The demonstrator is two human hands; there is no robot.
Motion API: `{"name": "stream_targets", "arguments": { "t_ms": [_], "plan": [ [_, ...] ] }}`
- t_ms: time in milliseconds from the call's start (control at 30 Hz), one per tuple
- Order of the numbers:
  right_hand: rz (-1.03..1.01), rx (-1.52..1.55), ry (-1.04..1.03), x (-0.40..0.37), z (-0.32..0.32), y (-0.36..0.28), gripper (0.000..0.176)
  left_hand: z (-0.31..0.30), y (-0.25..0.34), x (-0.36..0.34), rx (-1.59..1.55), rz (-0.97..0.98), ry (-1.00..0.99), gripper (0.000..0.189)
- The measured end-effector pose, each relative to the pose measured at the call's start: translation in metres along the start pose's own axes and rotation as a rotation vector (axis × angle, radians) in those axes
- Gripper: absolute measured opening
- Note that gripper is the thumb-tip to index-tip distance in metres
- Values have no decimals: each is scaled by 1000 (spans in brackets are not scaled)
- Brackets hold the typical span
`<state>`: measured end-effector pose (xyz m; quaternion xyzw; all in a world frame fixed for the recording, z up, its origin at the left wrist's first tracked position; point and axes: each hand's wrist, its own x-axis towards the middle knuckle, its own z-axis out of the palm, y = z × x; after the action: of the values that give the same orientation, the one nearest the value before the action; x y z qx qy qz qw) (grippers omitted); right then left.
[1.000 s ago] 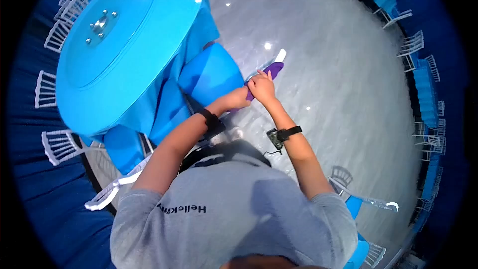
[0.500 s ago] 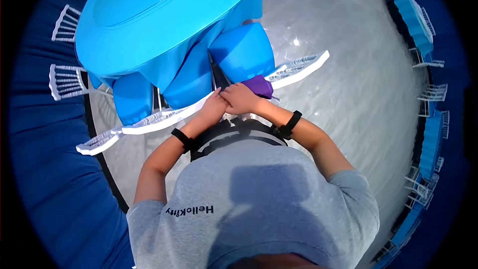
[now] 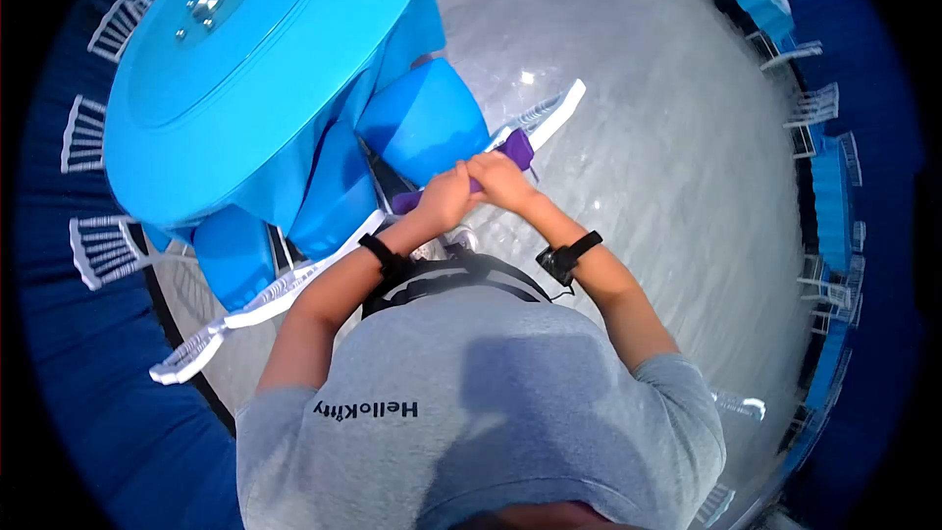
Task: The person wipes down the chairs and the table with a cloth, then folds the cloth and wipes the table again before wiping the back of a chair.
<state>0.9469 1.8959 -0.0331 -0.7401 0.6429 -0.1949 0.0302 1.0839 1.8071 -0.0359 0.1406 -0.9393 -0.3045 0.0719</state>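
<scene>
A purple cloth (image 3: 515, 148) lies across the white chair back in front of me, one end sticking out to the right and another part (image 3: 404, 202) to the left. My left hand (image 3: 447, 198) is closed on this cloth. Just beside it, my right hand (image 3: 500, 181) also grips the purple cloth, its fingers curled toward the left hand. Both hands sit over the top of the white chair back (image 3: 554, 110), close to a blue chair seat (image 3: 424, 120). The fingertips are partly hidden.
A round table (image 3: 265, 108) with a bright blue cover and a metal hub (image 3: 208, 6) stands ahead to the left. More white chairs (image 3: 96, 250) surround it. Grey flooring (image 3: 667, 196) extends to the right, toward tables (image 3: 832, 201) and chairs along a dark blue wall drape.
My hands have shifted slightly right and moved a little apart, and more purple cloth shows between and left of them. The view has turned, so the table and chairs sit further left.
</scene>
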Motion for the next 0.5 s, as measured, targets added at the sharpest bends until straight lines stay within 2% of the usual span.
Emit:
{"name": "stream_targets", "arguments": {
  "t_ms": [33,100,133,167,267,367,433,500],
  "plan": [
    [-42,68,54,-6,-5,12,47,5,5,10,3,24,-10,45],
    [-29,-5,57,-12,-10,25,48,13,13,29,42,-15,-34,47],
    [-10,-84,-5,-13,-13,27,48,15,16,39,121,-57,-116,56],
    [8,-161,-68,-11,-15,29,48,14,15,45,127,-41,-122,56],
    [61,-142,-147,-6,-17,33,46,8,16,48,110,27,-158,56],
    [91,-157,-228,-1,-16,29,43,10,-1,43,-29,28,-128,54],
    [99,-164,-270,3,-16,21,42,8,-12,32,-127,101,-143,56],
    [130,-126,-317,8,-14,10,39,1,-20,21,-165,29,-186,52]
  ]
}}
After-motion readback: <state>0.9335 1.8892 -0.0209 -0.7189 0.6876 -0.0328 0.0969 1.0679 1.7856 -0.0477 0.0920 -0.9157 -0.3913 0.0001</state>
